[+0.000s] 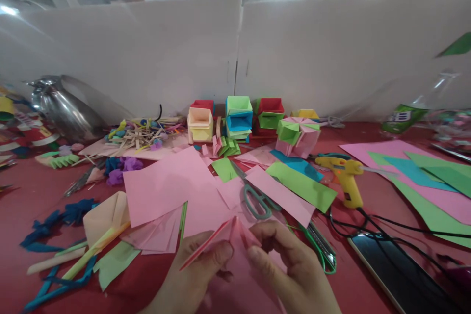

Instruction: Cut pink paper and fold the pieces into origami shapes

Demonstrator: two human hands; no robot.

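A folded piece of pink paper is held up between both hands at the bottom middle, its peak pointing upward. My left hand pinches its left side, thumb in front. On the right side, my right hand grips the paper between thumb and curled fingers. Beneath the hands lie larger pink sheets. Scissors with grey-green handles rest just beyond the hands, partly under a pink strip. A green strip lies beside that one.
Folded paper boxes stand along the white partition. A yellow glue gun, its black cable and a phone are at the right. A metal jug leans at the far left, behind craft scraps.
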